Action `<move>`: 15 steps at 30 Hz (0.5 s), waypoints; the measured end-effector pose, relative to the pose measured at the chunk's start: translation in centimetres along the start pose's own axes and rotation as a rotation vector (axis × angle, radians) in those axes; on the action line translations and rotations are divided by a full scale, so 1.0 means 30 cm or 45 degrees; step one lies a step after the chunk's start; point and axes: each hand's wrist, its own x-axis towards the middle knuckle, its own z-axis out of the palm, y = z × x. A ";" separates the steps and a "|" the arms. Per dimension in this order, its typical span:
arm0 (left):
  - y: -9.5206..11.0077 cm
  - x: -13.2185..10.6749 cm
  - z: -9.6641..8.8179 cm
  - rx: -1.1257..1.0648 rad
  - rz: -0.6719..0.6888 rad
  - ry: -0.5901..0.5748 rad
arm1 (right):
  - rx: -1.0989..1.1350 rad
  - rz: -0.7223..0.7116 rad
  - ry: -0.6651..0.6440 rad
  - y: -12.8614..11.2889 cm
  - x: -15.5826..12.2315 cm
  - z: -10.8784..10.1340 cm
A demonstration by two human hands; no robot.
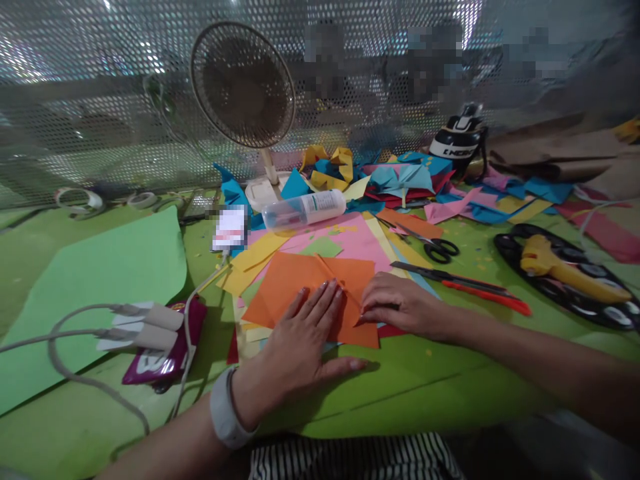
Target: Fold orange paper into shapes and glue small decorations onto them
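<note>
Orange thin paper sheet [280, 283] on green surface [400, 400]: light, easily creased, we judge; best held by edges. Our left hand [303, 340] flat across it, fingers extended; right hand [400, 303] curled at right edge, pinch unclear.

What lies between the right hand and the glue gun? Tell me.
The head view shows a red-and-black cutter between the right hand and the glue gun, then the edge of the black tray.
</note>
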 end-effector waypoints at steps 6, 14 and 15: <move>0.003 0.000 0.007 -0.038 0.034 -0.001 | -0.014 0.046 0.025 -0.007 0.011 0.016; -0.001 0.010 -0.005 -0.062 0.038 -0.015 | 0.060 0.068 0.053 -0.019 0.002 0.008; 0.000 0.012 -0.005 -0.061 0.032 -0.022 | 0.062 0.064 0.056 -0.020 0.001 0.007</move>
